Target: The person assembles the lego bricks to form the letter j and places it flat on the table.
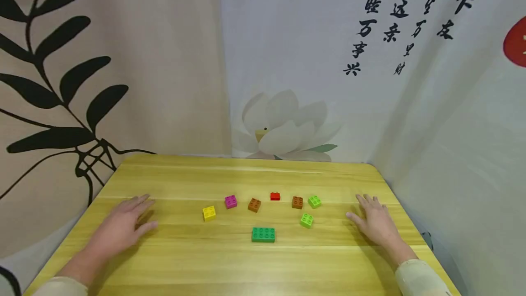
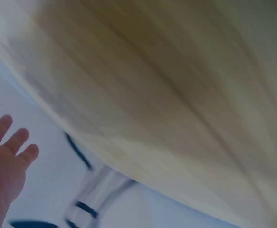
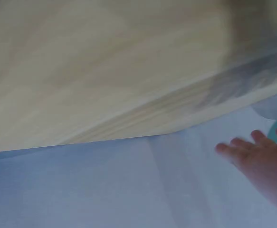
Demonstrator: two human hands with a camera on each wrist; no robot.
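My left hand (image 1: 122,226) is over the table's left side, fingers extended and holding nothing; the yellow brick (image 1: 209,213) is the nearest piece to it. Over the right side is my right hand (image 1: 376,220), fingers spread and holding nothing, with lime bricks (image 1: 306,220) (image 1: 314,202) nearest. Between the hands, a loose arc also has a magenta brick (image 1: 231,201), two brown bricks (image 1: 254,204) (image 1: 297,202) and a red brick (image 1: 275,196). Closer to me lies a longer green brick (image 1: 263,235). Both wrist views show outstretched fingers (image 2: 15,137) (image 3: 252,145) but no bricks.
All the bricks lie apart on a wooden table (image 1: 185,264). Behind its far edge hangs a pale cloth (image 1: 287,58) with a printed flower and dark writing. A cloth with a black leaf print (image 1: 164,58) hangs at the left.
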